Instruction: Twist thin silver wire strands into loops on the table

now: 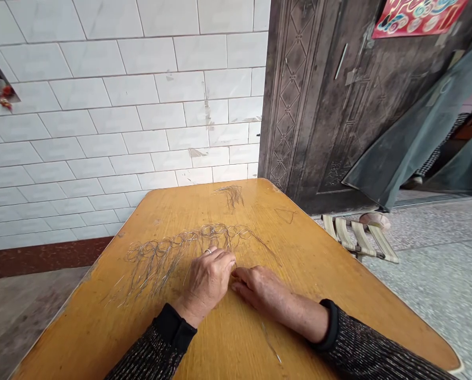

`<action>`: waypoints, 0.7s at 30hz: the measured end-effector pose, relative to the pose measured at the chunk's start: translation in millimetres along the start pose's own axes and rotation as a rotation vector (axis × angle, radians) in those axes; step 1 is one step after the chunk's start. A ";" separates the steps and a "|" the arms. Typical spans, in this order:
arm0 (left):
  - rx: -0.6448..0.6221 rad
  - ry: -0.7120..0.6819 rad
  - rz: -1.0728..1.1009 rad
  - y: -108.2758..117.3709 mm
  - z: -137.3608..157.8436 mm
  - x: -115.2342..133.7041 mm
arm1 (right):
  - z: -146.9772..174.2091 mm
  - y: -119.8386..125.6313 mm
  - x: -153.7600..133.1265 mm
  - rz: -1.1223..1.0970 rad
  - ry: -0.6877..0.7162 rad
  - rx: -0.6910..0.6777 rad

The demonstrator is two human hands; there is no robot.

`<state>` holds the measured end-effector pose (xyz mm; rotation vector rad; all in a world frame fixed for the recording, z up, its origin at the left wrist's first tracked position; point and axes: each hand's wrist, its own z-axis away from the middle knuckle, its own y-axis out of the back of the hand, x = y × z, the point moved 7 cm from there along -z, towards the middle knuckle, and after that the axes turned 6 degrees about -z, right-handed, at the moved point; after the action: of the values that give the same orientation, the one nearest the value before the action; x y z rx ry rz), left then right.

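My left hand (209, 277) is closed in a pinch near the middle of the table, a ring on one finger. Close against it, my right hand (264, 289) is pinched too, its thumb and forefinger beside the left fingertips. A thin wire shows between the fingertips, mostly hidden by the fingers. Below my right hand a length of thin wire (271, 343) lies towards the near edge; whether it joins the held piece I cannot tell. Just beyond my left hand spreads a row of looped thin wires (164, 248), their loose ends trailing towards me.
A small bundle of wires (233, 195) lies at the wooden table's (299, 253) far end, with a single bent wire (285, 215) to its right. White tiled wall (141, 111) stands behind. At right are a dark door (323, 105), a strapped folding stool (358, 237) and a person behind a curtain (422, 126).
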<state>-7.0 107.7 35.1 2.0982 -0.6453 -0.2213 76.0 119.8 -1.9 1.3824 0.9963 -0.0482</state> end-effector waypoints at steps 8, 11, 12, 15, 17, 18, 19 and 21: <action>-0.197 0.395 0.740 -11.9 -1.9 -18.8 | 2.1 6.3 -1.6 -0.371 0.033 -0.022; -0.219 0.476 0.875 -11.4 -0.8 -22.5 | 1.2 1.0 4.1 -0.505 -0.038 -0.071; -0.231 0.501 0.939 -12.8 0.1 -23.9 | 0.9 -0.3 5.5 -0.550 -0.058 -0.080; -0.293 0.586 1.213 -20.6 4.4 -26.5 | -0.2 -0.6 6.3 -0.700 -0.086 -0.084; -0.340 0.629 1.401 -24.3 6.8 -26.6 | -0.2 1.7 5.1 -0.822 -0.086 -0.075; -0.361 0.638 1.474 -24.8 7.4 -26.2 | 0.0 3.2 4.0 -0.883 -0.078 -0.070; -0.380 0.635 1.527 -24.4 7.6 -25.9 | 0.5 4.9 2.9 -0.938 -0.067 -0.066; -0.401 0.599 1.586 -21.5 7.4 -25.8 | 2.0 8.1 -0.1 -1.020 -0.039 -0.066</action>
<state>-23.9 125.8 11.2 0.7246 -1.4663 1.0177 81.6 120.2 4.2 0.6897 1.5589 -0.7842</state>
